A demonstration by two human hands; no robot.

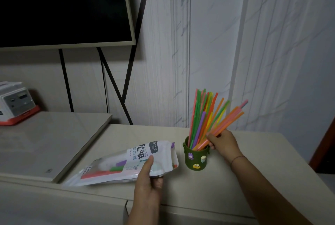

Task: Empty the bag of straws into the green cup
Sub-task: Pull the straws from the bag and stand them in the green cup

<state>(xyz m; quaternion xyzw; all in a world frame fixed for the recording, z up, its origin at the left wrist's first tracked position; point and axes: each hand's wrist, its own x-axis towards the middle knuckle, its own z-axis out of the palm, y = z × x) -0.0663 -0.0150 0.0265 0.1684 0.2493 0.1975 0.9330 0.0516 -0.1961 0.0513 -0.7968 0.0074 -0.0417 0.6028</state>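
A dark green cup (195,160) with small cartoon charms stands on the beige counter (226,188). Several coloured straws (200,116) stand in it. My right hand (223,144) grips a bunch of orange and pink straws (228,121), tilted to the right, with their lower ends inside the cup's rim. My left hand (148,183) pinches the near edge of the white printed straw bag (130,163), which lies flat to the left of the cup. A few straws show inside the bag, purple, green and red.
A raised beige slab (47,143) covers the counter's left part, bearing a white and red device (16,103) at the far left. A dark screen (63,7) on black legs stands behind. The wall lies close behind the cup.
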